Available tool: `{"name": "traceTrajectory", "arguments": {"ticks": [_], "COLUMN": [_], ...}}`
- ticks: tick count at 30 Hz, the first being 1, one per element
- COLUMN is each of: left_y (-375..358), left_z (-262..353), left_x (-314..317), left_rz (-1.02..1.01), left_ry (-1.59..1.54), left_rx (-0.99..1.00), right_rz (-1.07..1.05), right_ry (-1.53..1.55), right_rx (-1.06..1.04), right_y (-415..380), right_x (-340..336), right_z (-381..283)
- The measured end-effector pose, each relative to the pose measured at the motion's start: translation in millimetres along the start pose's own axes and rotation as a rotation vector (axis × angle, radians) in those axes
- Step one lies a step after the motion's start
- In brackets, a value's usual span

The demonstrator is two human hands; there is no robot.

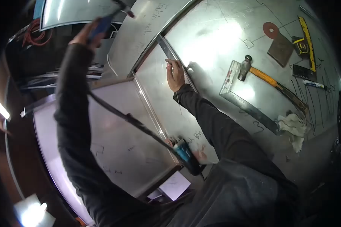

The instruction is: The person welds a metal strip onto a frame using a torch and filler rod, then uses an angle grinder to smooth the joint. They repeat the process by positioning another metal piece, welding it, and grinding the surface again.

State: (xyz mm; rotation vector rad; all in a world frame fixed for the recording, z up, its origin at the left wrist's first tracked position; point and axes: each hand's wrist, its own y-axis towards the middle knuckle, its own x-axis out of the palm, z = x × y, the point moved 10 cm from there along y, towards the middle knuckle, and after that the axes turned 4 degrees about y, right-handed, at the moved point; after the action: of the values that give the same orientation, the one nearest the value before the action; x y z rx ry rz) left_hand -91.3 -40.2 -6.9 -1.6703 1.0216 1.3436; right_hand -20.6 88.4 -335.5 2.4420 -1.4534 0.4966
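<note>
My left hand [88, 33] is raised at the upper left, closed around a blue-handled tool [102, 23] whose dark tip points up and right. My right hand [175, 73] reaches forward onto the sheet-metal table [216, 41], its fingers curled over a narrow metal strip [165, 48] that runs along the seam between two sheets. Both arms are in dark sleeves. A blue power tool [183, 152] lies on the sheet near my body. Its black cable [129, 118] runs up and left behind my left arm.
On the right of the table lie an orange-handled hammer [267, 77], a steel square [231, 77], a white rag [293, 128], a red disc [271, 29], a brown plate [281, 49], a yellow tape measure [306, 36] and a marker [314, 85]. Red cable [36, 34] is coiled far left.
</note>
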Motion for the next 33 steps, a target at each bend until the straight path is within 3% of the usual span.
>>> {"name": "traceTrajectory", "arguments": {"ticks": [2,3,5,7,11,23,27,29,30,32,33], "left_y": [1,34,43,48,46,46,50,49,44,19,9], "left_z": [13,-13,-28,-53,-69,-55,-48,-44,-50,-32,-21], "left_x": [46,112,163,199,240,262,241,226,215,200,200], "left_rz": [-0.119,-0.184,-0.266,-0.217,-0.227,-0.354,-0.190,-0.093,-0.014,0.038,0.054], "left_ry": [-0.005,-0.069,-0.034,0.066,0.093,0.246,0.283,0.308,0.111,-0.585,-0.592], "left_rx": [-0.129,-0.237,-0.321,-0.243,-0.199,-0.219,-0.188,-0.174,-0.279,-0.607,-0.612], "right_rz": [0.058,0.053,0.041,0.060,-0.010,0.052,0.025,0.002,-0.022,0.007,0.027], "right_ry": [0.047,0.011,-0.021,-0.047,0.168,0.172,0.210,0.134,0.057,0.088,0.123], "right_rx": [0.026,0.026,0.031,-0.014,0.137,0.136,0.200,0.127,0.058,0.037,0.018], "right_y": [-5,32,40,46,47,50,50,51,51,66,77], "right_x": [1,5,13,18,20,16,17,20,22,7,-4], "right_z": [-3,42,52,52,58,63,62,66,63,48,36]}}
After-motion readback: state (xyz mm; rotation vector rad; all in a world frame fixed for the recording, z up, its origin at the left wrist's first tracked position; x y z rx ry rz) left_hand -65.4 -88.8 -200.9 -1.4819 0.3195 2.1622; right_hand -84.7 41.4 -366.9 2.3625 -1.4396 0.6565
